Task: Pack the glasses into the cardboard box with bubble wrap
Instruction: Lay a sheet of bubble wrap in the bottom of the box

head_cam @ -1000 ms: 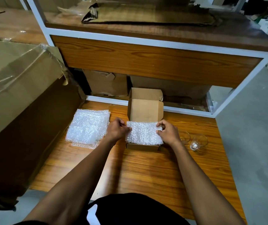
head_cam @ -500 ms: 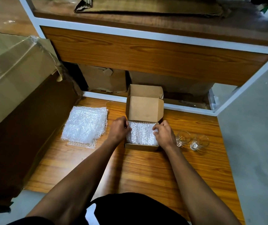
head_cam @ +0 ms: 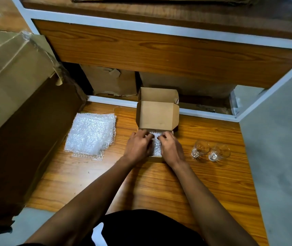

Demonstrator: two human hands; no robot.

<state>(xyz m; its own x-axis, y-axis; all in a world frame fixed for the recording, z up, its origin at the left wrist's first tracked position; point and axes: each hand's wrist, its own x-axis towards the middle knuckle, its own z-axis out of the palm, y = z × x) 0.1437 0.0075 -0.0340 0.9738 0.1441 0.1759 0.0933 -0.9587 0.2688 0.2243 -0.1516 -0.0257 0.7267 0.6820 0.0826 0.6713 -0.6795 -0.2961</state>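
1. My left hand point(head_cam: 138, 145) and right hand point(head_cam: 171, 148) lie side by side in the small cardboard box point(head_cam: 157, 118), palms down, fingers bent at the tips and pressing on a sheet of bubble wrap point(head_cam: 155, 142); neither hand grips it.
2. The sheet lines the box, and only a strip of it shows between my hands.
3. The box sits on a wooden board point(head_cam: 141, 183), its lid standing open on the far side.
4. Two clear glasses point(head_cam: 210, 150) lie on their sides just right of the box, touching each other, apart from my right hand.
5. A stack of bubble wrap sheets point(head_cam: 91, 134) lies flat on the board left of the box.
6. A large cardboard carton point(head_cam: 17, 96) stands further left.
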